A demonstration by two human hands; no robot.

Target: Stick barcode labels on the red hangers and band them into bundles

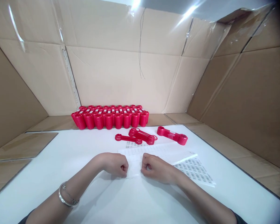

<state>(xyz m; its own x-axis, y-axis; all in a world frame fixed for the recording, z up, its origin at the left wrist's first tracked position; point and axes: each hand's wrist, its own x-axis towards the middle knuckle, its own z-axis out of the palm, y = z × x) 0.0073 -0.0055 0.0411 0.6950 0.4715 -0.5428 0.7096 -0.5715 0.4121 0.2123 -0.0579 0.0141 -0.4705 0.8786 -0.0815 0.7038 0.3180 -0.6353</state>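
My left hand is curled into a fist at the left edge of a white sheet. Facing it across a small gap, my right hand is also closed in a fist, resting over the sheet's near part. Nothing shows in either hand. Partly under the white sheet, a sheet of printed labels sticks out to the right. Just beyond lie a loose red plastic link-shaped piece and an untidy pile of the same red pieces.
A neat stack of red pieces with a white label lies at the back right. Along the back stands a long row of labelled red stacks. Cardboard walls enclose the white table at the back and sides.
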